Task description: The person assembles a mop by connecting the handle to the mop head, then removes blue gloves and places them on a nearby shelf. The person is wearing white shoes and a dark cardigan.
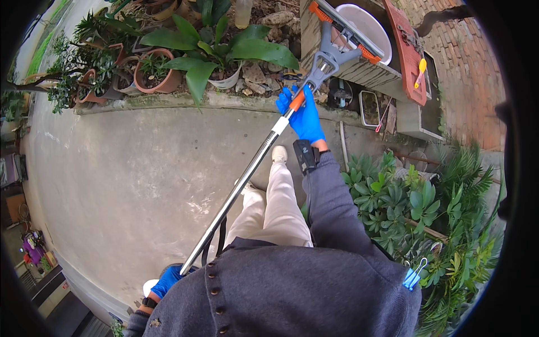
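A long-handled squeegee (243, 181) slants across my body, its silver pole running from lower left to upper right. Its grey forked head (331, 56) has a wide blade with orange ends, over a concrete basin's edge. My right hand (307, 119), in a blue glove, is closed round the orange collar just below that head. Low on the left, my left hand (167, 281), also blue-gloved, grips the pole near its bottom end, with part of the hand hidden by the pole and my sweater.
Potted plants (154, 70) line a raised bed ahead. A white tub (368, 28) sits in the concrete basin (359, 76), beside a red board (405, 50) bearing a yellow-handled brush (420, 73). Leafy shrubs (415, 208) crowd the right. Concrete paving (129, 163) spreads to the left.
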### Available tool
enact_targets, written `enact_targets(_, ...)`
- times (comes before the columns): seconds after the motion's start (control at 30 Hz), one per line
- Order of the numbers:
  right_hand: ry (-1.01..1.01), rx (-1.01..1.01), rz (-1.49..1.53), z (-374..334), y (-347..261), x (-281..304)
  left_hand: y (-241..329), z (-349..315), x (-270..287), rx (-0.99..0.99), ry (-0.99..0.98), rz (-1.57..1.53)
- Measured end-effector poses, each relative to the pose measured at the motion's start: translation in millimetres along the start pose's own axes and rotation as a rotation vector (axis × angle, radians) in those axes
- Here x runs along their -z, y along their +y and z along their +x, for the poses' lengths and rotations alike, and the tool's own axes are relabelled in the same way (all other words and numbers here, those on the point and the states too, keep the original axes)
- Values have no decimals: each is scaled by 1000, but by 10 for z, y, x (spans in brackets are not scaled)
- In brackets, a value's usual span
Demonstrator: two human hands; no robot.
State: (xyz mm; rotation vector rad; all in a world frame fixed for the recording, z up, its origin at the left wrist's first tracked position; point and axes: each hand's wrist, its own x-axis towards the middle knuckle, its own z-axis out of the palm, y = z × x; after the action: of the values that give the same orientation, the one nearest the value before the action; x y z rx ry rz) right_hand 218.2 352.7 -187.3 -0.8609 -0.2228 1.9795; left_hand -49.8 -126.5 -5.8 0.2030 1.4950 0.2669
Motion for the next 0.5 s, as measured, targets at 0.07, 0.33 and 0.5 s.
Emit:
enact_targets(0.07, -38, -10, 55, 137, -84, 2, 31, -5, -16, 13, 9, -8)
enact_targets(0.33, -143, -158, 44, 293, -221, -33, 228, -106, -134, 20, 55, -27)
enact_targets(0.5, -138, -240, 176, 249, -273, -96, 271, -188, -104, 4, 66, -66)
